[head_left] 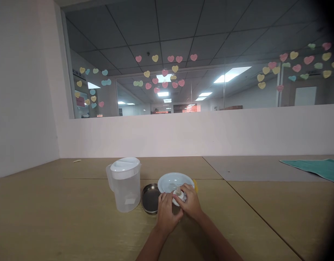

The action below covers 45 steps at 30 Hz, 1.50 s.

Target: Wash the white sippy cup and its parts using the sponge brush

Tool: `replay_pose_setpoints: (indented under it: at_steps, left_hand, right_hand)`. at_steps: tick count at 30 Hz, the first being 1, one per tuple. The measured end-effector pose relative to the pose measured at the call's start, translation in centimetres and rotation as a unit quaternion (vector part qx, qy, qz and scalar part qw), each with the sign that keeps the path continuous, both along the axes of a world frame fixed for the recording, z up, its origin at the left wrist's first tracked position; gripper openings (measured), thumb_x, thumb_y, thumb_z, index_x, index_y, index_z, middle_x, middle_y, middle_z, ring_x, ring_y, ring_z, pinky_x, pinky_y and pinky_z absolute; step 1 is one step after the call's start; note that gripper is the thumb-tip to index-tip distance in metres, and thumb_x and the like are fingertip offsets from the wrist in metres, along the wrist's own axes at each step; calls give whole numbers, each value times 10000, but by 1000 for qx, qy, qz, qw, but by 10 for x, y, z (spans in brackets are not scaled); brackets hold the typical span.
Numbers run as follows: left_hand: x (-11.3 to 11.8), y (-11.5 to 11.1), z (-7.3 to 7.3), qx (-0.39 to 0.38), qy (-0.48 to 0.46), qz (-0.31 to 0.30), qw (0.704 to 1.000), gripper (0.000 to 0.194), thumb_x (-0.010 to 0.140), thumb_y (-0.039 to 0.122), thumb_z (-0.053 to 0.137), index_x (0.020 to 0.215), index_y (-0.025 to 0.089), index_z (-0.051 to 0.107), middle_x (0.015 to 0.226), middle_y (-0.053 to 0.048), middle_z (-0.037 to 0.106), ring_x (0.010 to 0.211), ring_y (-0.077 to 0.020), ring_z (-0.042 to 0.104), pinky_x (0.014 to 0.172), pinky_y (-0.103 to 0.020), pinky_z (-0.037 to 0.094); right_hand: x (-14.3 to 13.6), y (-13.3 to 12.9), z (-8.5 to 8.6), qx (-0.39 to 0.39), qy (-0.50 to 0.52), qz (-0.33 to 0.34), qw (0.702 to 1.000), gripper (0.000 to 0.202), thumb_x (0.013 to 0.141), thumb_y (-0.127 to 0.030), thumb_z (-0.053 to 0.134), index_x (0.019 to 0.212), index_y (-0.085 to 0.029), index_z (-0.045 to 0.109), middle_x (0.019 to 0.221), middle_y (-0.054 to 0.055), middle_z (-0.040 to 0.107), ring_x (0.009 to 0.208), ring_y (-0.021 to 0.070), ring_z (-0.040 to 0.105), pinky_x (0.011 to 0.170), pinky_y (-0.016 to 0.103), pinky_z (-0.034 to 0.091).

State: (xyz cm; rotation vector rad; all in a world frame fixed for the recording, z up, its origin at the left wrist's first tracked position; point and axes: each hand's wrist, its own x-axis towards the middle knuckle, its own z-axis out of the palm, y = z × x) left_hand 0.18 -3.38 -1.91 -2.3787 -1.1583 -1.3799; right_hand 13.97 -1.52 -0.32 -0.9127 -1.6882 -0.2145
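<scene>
Both hands meet around a small white round thing (178,195) with a pale, nozzle-like top; its exact kind is too small to make out. My left hand (167,213) grips it from the left, fingers curled. From the right, my right hand (190,201) closes on it, with thumb and fingers near its top. Just behind the hands is a shallow pale bowl (167,180), its near side partly covered by them. A round dark metal pan (149,199) lies left of my left hand, partly hidden by it.
A translucent lidded pitcher (127,190) stands left of the pan, handle to the left. Something yellow (196,186) shows at the bowl's right edge. A teal cloth (316,169) lies at the far right. A small flat stick (77,161) rests near the back wall.
</scene>
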Motion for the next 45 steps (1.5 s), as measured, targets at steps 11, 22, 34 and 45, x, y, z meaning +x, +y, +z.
replay_pose_setpoints:
  at_steps: [11, 22, 34, 45]
  left_hand:
    - [-2, 3, -2, 3, 8, 2, 1000, 561, 739, 294, 550, 1268, 143, 436, 1095, -109, 616, 992, -251, 566, 910, -452, 412]
    - [-4, 4, -3, -7, 8, 2, 1000, 611, 777, 386, 558, 1316, 150, 393, 1120, -118, 603, 1024, -259, 553, 915, -448, 413]
    - [-3, 2, -2, -22, 3, -11, 1000, 598, 753, 296, 543, 1310, 141, 391, 1141, -128, 594, 1022, -259, 549, 917, -472, 401]
    - [-3, 4, -4, -15, 4, -6, 1000, 612, 773, 365, 551, 1322, 157, 378, 1156, -125, 584, 1046, -264, 539, 926, -466, 401]
  right_hand:
    - [2, -6, 3, 35, 5, 17, 999, 242, 751, -310, 585, 955, -179, 589, 775, 51, 622, 749, 207, 546, 710, 344, 437]
    - [29, 11, -9, 31, 34, -2, 999, 232, 823, -235, 466, 1018, -181, 580, 764, 39, 623, 753, 191, 565, 719, 340, 456]
    - [6, -7, 1, 81, -53, 50, 994, 357, 790, -328, 505, 1101, -155, 530, 967, 119, 636, 871, 242, 585, 806, 417, 432]
    - [26, 3, -5, 68, -22, 31, 997, 333, 822, -221, 403, 1124, -153, 525, 920, 85, 613, 850, 213, 565, 773, 390, 450]
